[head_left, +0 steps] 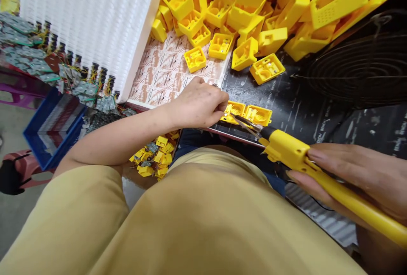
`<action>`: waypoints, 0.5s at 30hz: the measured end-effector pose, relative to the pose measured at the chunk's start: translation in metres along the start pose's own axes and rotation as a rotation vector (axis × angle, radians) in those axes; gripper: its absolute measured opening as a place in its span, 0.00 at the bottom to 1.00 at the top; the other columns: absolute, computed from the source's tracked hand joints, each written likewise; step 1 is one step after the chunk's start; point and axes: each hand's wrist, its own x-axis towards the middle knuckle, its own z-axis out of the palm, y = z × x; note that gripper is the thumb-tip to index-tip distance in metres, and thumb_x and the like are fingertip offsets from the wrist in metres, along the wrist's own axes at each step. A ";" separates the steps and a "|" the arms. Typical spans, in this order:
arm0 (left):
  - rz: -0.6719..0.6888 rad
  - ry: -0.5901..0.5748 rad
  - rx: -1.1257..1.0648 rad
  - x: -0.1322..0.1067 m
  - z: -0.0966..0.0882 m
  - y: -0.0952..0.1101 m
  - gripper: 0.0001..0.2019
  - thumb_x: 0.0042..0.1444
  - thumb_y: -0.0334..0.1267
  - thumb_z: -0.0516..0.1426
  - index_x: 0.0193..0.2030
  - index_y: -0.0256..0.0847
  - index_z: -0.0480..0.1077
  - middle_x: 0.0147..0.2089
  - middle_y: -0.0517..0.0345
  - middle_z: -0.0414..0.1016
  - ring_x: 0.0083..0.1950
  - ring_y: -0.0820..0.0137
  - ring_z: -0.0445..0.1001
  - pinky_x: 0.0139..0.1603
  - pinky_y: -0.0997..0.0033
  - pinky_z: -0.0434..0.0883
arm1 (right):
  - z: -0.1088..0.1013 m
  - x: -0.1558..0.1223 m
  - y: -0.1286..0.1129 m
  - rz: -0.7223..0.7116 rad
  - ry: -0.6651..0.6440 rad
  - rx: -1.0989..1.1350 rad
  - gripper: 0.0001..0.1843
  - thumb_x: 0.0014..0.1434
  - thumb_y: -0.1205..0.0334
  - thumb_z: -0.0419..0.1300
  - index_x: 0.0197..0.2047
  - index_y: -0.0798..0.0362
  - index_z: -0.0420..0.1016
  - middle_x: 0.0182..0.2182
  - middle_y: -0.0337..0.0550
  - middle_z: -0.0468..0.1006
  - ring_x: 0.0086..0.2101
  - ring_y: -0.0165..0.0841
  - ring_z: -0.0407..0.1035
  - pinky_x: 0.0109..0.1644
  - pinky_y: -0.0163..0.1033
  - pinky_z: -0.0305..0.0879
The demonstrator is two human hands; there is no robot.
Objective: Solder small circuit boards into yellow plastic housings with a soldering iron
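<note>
My right hand (359,173) is wrapped around a yellow soldering gun (289,148), its thin metal tip pointing left. That tip reaches over two small open yellow plastic cases, one on the left (235,109) and one on the right (259,115), lying side by side near the table's front edge. Curled closed at the left end of the pair, my left hand (203,103) grips the left case and covers part of it. Its fingertips are mostly hidden. Small metal parts show inside the cases.
Many yellow cases (219,10) are heaped at the back. A white foam tray (89,16) stands on the left, beside wired circuit boards (25,50). A round black fan grille (359,71) is at the right. Below are a blue crate (40,129) and more yellow pieces (155,156).
</note>
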 end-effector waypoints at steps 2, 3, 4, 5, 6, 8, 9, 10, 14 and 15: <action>0.035 0.035 -0.021 0.001 0.001 -0.003 0.07 0.55 0.34 0.56 0.30 0.42 0.76 0.27 0.60 0.77 0.36 0.67 0.76 0.54 0.57 0.66 | -0.001 0.007 -0.001 0.017 0.009 0.008 0.19 0.59 0.60 0.72 0.51 0.53 0.75 0.38 0.43 0.83 0.34 0.30 0.78 0.33 0.31 0.78; 0.049 0.048 -0.033 0.001 0.001 -0.004 0.07 0.55 0.34 0.56 0.30 0.42 0.76 0.27 0.61 0.77 0.36 0.67 0.76 0.54 0.58 0.66 | -0.002 0.008 -0.003 0.053 0.012 0.019 0.18 0.58 0.61 0.73 0.49 0.51 0.75 0.39 0.41 0.83 0.34 0.31 0.78 0.34 0.32 0.78; 0.058 0.057 -0.043 0.002 0.002 -0.005 0.07 0.54 0.34 0.56 0.29 0.42 0.75 0.27 0.61 0.77 0.35 0.68 0.76 0.53 0.58 0.67 | -0.002 0.009 -0.005 0.087 0.006 0.026 0.17 0.57 0.62 0.73 0.48 0.50 0.75 0.39 0.40 0.83 0.34 0.31 0.78 0.37 0.33 0.79; 0.060 0.059 -0.052 0.002 0.002 -0.005 0.07 0.54 0.34 0.56 0.29 0.42 0.75 0.27 0.61 0.77 0.35 0.68 0.76 0.53 0.58 0.67 | -0.001 0.009 -0.007 0.110 -0.006 0.033 0.17 0.57 0.63 0.73 0.48 0.49 0.75 0.39 0.40 0.83 0.34 0.32 0.78 0.39 0.35 0.80; 0.057 0.057 -0.060 0.002 0.001 -0.006 0.07 0.54 0.33 0.56 0.28 0.42 0.75 0.27 0.61 0.77 0.35 0.67 0.76 0.54 0.57 0.67 | -0.001 0.009 -0.008 0.104 -0.020 0.036 0.17 0.56 0.63 0.73 0.47 0.49 0.75 0.39 0.40 0.83 0.34 0.32 0.78 0.42 0.35 0.81; 0.046 0.051 -0.079 0.003 0.001 -0.005 0.06 0.53 0.32 0.56 0.27 0.41 0.74 0.27 0.61 0.76 0.36 0.66 0.76 0.56 0.55 0.67 | -0.001 0.012 -0.008 0.061 -0.025 0.047 0.17 0.56 0.62 0.74 0.46 0.49 0.76 0.39 0.40 0.83 0.35 0.33 0.78 0.43 0.35 0.81; 0.041 0.052 -0.094 0.004 0.000 -0.004 0.06 0.52 0.32 0.57 0.26 0.41 0.73 0.26 0.61 0.75 0.36 0.66 0.77 0.57 0.53 0.67 | -0.001 0.015 -0.006 0.036 -0.028 0.060 0.17 0.56 0.62 0.74 0.46 0.49 0.76 0.38 0.40 0.83 0.35 0.32 0.78 0.43 0.35 0.81; 0.038 0.054 -0.113 0.005 0.000 -0.003 0.06 0.52 0.31 0.57 0.26 0.41 0.73 0.26 0.61 0.75 0.37 0.65 0.77 0.58 0.52 0.66 | -0.002 0.019 -0.004 0.026 -0.029 0.069 0.15 0.57 0.61 0.73 0.46 0.49 0.76 0.38 0.39 0.83 0.35 0.32 0.78 0.42 0.34 0.81; 0.021 0.057 -0.159 0.008 -0.002 0.000 0.06 0.49 0.31 0.58 0.23 0.42 0.71 0.24 0.62 0.73 0.39 0.62 0.78 0.63 0.48 0.63 | -0.005 0.031 0.001 -0.056 -0.071 0.084 0.10 0.62 0.60 0.70 0.46 0.49 0.76 0.36 0.37 0.83 0.36 0.28 0.79 0.43 0.32 0.80; 0.017 0.051 -0.155 0.009 -0.002 0.000 0.06 0.48 0.31 0.58 0.23 0.41 0.70 0.24 0.62 0.72 0.39 0.62 0.78 0.63 0.47 0.62 | -0.006 0.030 -0.001 -0.027 -0.080 0.096 0.10 0.63 0.58 0.69 0.46 0.47 0.76 0.37 0.36 0.83 0.37 0.27 0.79 0.44 0.31 0.80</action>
